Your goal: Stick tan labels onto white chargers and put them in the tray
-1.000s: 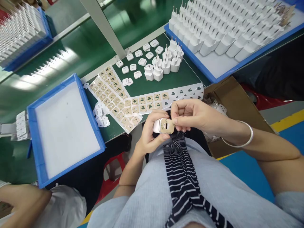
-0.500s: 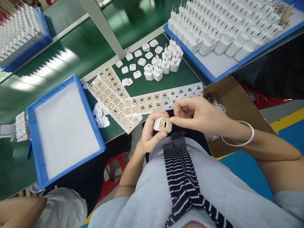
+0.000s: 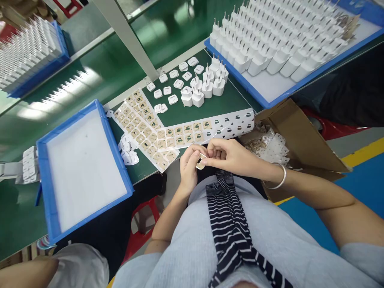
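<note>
My left hand (image 3: pixel 189 168) grips a small white charger plug (image 3: pixel 201 162) over my lap, at the near edge of the green table; only a sliver of the plug shows between the fingers. My right hand (image 3: pixel 229 156), with a silver bangle on its wrist, pinches at the plug's front face from the right, fingertips touching it. Just beyond both hands lie sheets of tan and white stickers (image 3: pixel 180 134). A cluster of white plugs (image 3: pixel 204 84) stands further back on the table.
An empty blue tray (image 3: pixel 45 192) sits at the left. A blue tray (image 3: pixel 270 94) packed with white plugs is at the back right. An open cardboard box (image 3: pixel 297 136) with scraps stands right of my hands. Another person's arm (image 3: pixel 27 272) shows at bottom left.
Both hands have closed in around the plug and dropped slightly, so its labelled face is now mostly hidden. The view has shifted a little.
</note>
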`<state>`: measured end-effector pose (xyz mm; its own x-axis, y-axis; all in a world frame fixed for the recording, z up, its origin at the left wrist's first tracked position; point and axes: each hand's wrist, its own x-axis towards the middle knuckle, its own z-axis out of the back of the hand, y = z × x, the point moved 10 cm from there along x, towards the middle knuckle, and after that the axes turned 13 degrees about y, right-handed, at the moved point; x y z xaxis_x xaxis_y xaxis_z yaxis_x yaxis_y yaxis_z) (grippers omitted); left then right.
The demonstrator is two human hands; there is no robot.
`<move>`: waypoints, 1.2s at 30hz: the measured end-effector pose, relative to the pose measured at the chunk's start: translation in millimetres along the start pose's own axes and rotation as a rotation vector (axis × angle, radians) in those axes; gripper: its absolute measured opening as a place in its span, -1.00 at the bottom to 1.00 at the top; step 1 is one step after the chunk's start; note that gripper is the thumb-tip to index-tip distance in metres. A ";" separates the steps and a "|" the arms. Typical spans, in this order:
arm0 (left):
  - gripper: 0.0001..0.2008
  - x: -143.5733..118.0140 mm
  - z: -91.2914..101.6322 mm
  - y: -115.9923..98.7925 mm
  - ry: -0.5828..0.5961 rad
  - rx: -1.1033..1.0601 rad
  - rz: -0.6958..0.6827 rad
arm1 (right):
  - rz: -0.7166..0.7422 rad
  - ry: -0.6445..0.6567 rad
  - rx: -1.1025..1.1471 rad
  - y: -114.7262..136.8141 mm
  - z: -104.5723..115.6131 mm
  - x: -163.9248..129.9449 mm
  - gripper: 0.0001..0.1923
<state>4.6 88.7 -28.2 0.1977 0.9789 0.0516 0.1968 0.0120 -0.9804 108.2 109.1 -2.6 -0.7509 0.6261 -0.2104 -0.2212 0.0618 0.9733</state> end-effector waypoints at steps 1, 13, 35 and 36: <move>-0.68 0.6 -0.2 3.9 0.006 -0.007 0.026 | 0.004 -0.015 -0.012 -2.3 0.5 1.8 -0.63; -0.57 41.8 26.6 -9.8 0.271 0.332 0.232 | 0.105 -0.076 0.329 -32.9 37.6 -9.1 -0.61; -0.57 71.4 27.8 -48.2 -0.052 1.350 -0.103 | 0.333 -0.317 -0.647 -31.2 84.8 34.4 -0.78; -0.59 62.4 17.5 -32.9 0.025 1.342 -0.069 | 0.335 -0.286 -0.661 -33.4 84.6 40.3 -0.78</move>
<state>-6.4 153.0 4.0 0.2460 0.9643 0.0978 -0.8765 0.2644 -0.4023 138.0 198.0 -35.8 -0.6735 0.7107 0.2030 -0.4029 -0.5833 0.7052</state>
